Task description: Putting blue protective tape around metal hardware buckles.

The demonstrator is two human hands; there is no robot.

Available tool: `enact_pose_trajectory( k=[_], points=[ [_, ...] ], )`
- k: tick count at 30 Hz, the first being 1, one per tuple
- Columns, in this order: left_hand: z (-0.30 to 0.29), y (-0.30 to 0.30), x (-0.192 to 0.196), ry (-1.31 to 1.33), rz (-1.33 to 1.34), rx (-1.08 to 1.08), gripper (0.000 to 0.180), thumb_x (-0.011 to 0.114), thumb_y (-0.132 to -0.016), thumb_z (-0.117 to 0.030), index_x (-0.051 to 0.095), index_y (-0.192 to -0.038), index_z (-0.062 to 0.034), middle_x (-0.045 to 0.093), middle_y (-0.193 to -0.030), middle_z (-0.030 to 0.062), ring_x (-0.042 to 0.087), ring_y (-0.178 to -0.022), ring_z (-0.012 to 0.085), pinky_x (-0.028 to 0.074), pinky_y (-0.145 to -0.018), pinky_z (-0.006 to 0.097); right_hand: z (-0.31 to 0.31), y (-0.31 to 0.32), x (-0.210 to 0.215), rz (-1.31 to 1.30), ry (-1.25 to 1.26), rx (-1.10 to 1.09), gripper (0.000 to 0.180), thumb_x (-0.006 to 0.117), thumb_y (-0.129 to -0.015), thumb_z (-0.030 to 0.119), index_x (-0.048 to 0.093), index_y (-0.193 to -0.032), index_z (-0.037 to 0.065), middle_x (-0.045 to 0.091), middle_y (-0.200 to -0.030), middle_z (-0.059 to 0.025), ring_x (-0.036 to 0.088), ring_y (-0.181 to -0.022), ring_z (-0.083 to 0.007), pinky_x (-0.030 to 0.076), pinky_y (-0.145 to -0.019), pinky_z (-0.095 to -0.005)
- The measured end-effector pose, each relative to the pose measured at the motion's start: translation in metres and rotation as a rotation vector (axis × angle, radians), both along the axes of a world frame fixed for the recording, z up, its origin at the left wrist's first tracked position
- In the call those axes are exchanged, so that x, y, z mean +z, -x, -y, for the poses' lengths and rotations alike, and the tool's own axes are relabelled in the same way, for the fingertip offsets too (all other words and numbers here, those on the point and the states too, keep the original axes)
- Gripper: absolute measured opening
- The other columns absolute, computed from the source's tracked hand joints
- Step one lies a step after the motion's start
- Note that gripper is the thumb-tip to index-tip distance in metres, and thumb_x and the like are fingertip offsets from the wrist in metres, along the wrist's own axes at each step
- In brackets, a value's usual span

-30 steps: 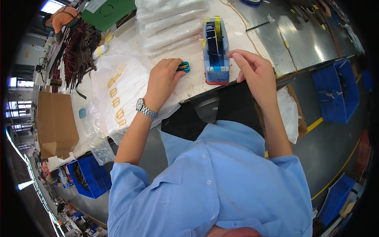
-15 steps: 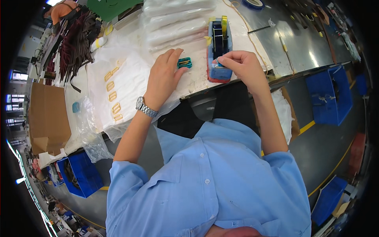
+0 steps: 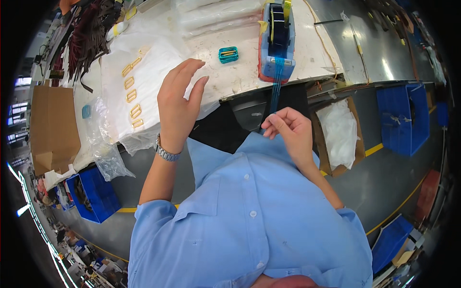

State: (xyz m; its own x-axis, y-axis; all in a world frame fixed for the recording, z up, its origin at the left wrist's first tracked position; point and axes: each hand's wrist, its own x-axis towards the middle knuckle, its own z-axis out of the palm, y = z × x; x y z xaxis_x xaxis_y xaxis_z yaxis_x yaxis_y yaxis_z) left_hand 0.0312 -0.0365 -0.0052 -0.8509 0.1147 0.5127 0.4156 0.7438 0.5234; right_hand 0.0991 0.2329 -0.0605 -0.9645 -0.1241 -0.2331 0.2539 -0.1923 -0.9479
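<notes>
A strip of blue see-through tape (image 3: 276,93) runs from the tape dispenser (image 3: 277,48) down past the table edge. Its free end is pinched in the fingers of my right hand (image 3: 290,132). My left hand (image 3: 180,98), with a metal watch on the wrist, hangs over the front of the table, fingers apart and holding nothing. Just beyond its fingertips lies a gold buckle with blue-green wrapping (image 3: 228,54). To the left, several gold rectangular buckles (image 3: 131,96) form a row on white sheeting (image 3: 153,72).
Clear plastic packs (image 3: 206,17) lie at the back of the table. A cardboard box (image 3: 55,129) stands at the left. Under the right side are an open carton with white bags (image 3: 338,132) and a blue bin (image 3: 403,117). Dark leather straps (image 3: 89,38) are heaped far left.
My right hand has drawn the tape out of the dispenser toward my body. My left hand has come away from the blue-green wrapped buckle, back and to the left.
</notes>
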Motion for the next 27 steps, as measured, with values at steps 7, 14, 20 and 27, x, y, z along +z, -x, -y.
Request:
enact_pose_trajectory(
  k=[7,14,20,27],
  points=[
    [0.015,-0.01,0.007,-0.134,0.133,0.083,0.025,0.073,-0.096,-0.002,0.075,-0.121,-0.0008,0.078,-0.117,0.0097,0.073,-0.1,0.0186,0.057,-0.092,0.031,-0.005,-0.004,-0.023,-0.046,0.032,-0.029,0.015,0.065,-0.107,0.011,0.068,-0.097,-0.001,0.077,-0.093,-0.0099,0.071,-0.077,-0.0111,0.055,-0.07,-0.0254],
    [0.037,-0.032,0.011,-0.186,0.14,0.153,0.017,0.075,-0.095,-0.005,0.078,-0.111,0.0001,0.08,-0.102,0.0116,0.075,-0.092,0.0175,0.057,-0.085,0.03,0.008,-0.009,-0.011,-0.119,-0.031,-0.022,0.01,0.066,-0.105,0.004,0.068,-0.097,-0.001,0.077,-0.095,-0.0098,0.069,-0.078,-0.0098,0.055,-0.071,-0.0244],
    [0.138,-0.039,0.021,0.038,0.105,0.439,0.012,0.074,-0.097,-0.007,0.079,-0.103,0.0019,0.08,-0.092,0.0101,0.074,-0.084,0.0141,0.056,-0.08,0.027,0.001,-0.017,-0.001,-0.14,-0.046,-0.036,0.009,0.065,-0.106,0.005,0.067,-0.1,-0.002,0.077,-0.095,-0.0119,0.069,-0.076,-0.0107,0.056,-0.071,-0.025],
    [0.168,-0.051,0.011,0.548,0.236,0.245,0.008,0.074,-0.09,-0.008,0.07,-0.095,-0.0036,0.071,-0.087,0.0083,0.067,-0.081,0.0292,0.055,-0.075,0.039,0.006,-0.018,0.012,-0.117,-0.015,-0.032,0.011,0.064,-0.107,0.006,0.067,-0.103,-0.004,0.078,-0.091,-0.0145,0.072,-0.073,-0.0138,0.057,-0.07,-0.0276]
  ],
)
